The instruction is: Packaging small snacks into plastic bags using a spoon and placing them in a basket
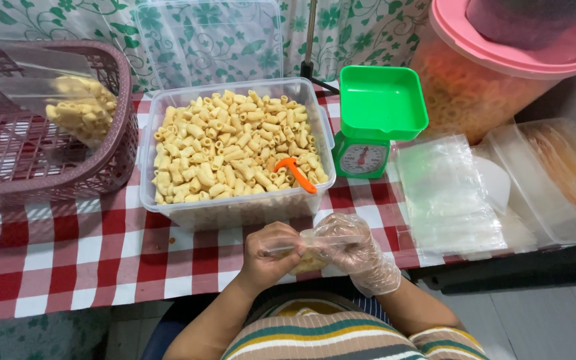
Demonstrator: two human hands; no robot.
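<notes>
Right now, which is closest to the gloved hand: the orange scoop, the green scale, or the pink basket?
From the gloved right hand:
1. Orange plastic scoop, in the clear tub just ahead.
2. Green kitchen scale, farther back, right of the tub.
3. Pink plastic basket, far left.

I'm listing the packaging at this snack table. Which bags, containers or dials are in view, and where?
Small clear bag: held by both hands, front.
Filled clear bag: in the maroon basket, left.
Flat clear bags: stacked, right.
Scale: green, round white dial, centre.
</notes>
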